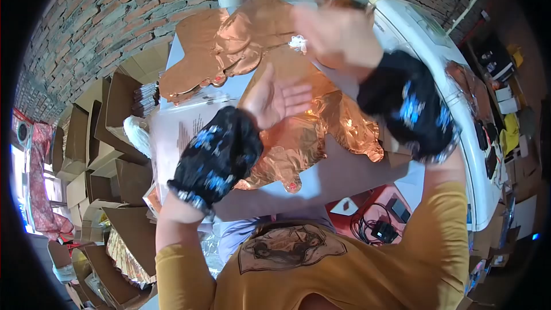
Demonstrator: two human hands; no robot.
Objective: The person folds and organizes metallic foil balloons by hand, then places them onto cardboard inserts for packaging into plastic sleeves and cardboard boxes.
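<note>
My left hand (pixel 278 100) is open, palm turned up and fingers spread, over a flat, shiny copper-coloured foil balloon (pixel 287 149). Smeared by motion, my right hand (pixel 341 37) is raised above the far side of the foil. Close to its fingertips a small white piece (pixel 298 43) shows against the copper. More flat copper foil balloons (pixel 241 37) lie overlapped at the back of the table, with small red spots near some edges. Black sleeve covers with blue sequins are on both forearms.
A clear plastic bag with print (pixel 192 129) lies at the table's left. Cardboard boxes (pixel 117 181) crowd the left side. A white, rounded appliance (pixel 453 103) stands at the right. Below the table's near edge are a black adapter and cable (pixel 383 231).
</note>
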